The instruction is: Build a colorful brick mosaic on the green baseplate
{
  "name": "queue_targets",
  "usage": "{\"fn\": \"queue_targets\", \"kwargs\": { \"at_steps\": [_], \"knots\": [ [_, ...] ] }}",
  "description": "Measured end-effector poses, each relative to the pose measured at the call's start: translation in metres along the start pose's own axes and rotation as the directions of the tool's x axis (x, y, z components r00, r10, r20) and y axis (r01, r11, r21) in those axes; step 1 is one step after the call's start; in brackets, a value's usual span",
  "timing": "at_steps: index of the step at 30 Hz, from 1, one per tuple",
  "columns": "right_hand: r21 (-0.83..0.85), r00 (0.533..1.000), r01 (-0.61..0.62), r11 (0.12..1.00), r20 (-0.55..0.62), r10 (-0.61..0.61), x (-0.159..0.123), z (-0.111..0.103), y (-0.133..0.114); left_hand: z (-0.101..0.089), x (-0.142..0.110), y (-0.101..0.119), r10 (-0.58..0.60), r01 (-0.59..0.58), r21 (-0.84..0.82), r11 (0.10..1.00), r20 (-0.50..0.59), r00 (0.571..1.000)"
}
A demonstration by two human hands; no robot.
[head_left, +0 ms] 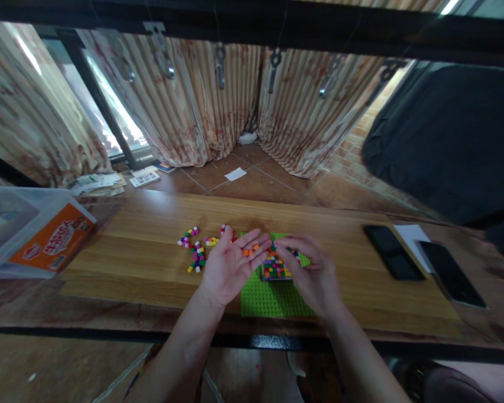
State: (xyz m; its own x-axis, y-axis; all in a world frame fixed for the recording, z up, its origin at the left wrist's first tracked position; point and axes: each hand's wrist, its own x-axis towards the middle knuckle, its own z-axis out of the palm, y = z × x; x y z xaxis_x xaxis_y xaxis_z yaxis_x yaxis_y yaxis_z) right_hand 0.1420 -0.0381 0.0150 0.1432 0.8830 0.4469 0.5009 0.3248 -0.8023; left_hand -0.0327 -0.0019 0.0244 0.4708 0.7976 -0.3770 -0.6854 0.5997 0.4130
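Nearest: both forearms reach in over the front edge of a wood-grain tabletop (143, 252). Left hand (230, 267) palm up, fingers released and spread flat, a few small orange blocks (248, 252) lying loose on them. Right hand (319, 274) just beside it, fingers curled, tips near the left hand's fingertips; cannot tell whether they pinch a piece, as the area is small and blurred.

Below the hands, a green studded baseplate (260, 302), partly covered by them. On it, a multicoloured block build (276, 272), its upper part hidden behind the right hand. Left of the left hand, loose coloured blocks (198, 256) in scattered groups.

Toward the right end, two dark phones (392, 252), with white paper (412, 239) between. At the left end, a clear plastic bin (33, 196) with an orange label (56, 238).

Beyond: tiled floor (269, 184), a white sheet (235, 174) on it, then striped curtains (218, 106).
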Motion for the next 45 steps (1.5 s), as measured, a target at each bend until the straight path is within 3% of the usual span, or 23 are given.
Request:
{"fn": "queue_targets", "kwargs": {
  "at_steps": [3,7,14,18,21,23,25,30,37,45],
  "knots": [
    [-0.184,0.975,0.166,0.969,0.179,-0.133,0.009,0.009,-0.011,-0.001,-0.003,0.002,-0.023,0.025,-0.028,0.999,0.065,0.998],
    [-0.293,0.904,0.352,0.889,0.354,-0.241,0.019,0.017,-0.013,-0.003,-0.005,0.005,-0.05,0.056,-0.048,0.997,0.119,0.992],
    [-0.352,0.906,0.36,0.864,0.354,-0.233,0.018,0.022,-0.012,-0.001,-0.005,0.005,-0.056,0.06,-0.035,0.998,0.122,0.991],
    [-0.252,0.94,0.263,0.931,0.286,-0.188,0.023,0.01,-0.011,0.004,-0.004,0.005,-0.046,0.047,-0.007,0.999,0.046,0.998],
    [-0.146,0.994,0.089,0.985,0.069,-0.079,0.028,-0.01,0.003,0.003,-0.001,0.007,0.007,-0.003,0.044,0.999,-0.093,0.996],
    [-0.062,0.998,-0.031,0.998,-0.061,0.027,0.03,-0.024,0.019,0.001,0.002,0.008,0.059,-0.044,0.084,0.996,-0.187,0.981],
    [0.039,0.988,-0.123,0.992,-0.092,0.126,0.028,-0.034,0.035,-0.002,0.004,0.009,0.095,-0.069,0.116,0.991,-0.242,0.966],
    [0.153,0.971,-0.237,0.959,0.022,0.236,0.019,-0.037,0.057,-0.004,0.007,0.008,0.109,-0.07,0.154,0.986,-0.258,0.96],
    [0.248,0.941,-0.338,0.908,0.091,0.325,0.018,-0.023,0.062,-0.002,0.01,0.007,0.143,-0.088,0.196,0.977,-0.288,0.947],
    [0.421,0.885,-0.462,0.78,0.165,0.436,0.023,-0.015,0.064,-0.005,0.016,0.002,0.125,-0.059,0.219,0.974,-0.299,0.946]
  ]
}}
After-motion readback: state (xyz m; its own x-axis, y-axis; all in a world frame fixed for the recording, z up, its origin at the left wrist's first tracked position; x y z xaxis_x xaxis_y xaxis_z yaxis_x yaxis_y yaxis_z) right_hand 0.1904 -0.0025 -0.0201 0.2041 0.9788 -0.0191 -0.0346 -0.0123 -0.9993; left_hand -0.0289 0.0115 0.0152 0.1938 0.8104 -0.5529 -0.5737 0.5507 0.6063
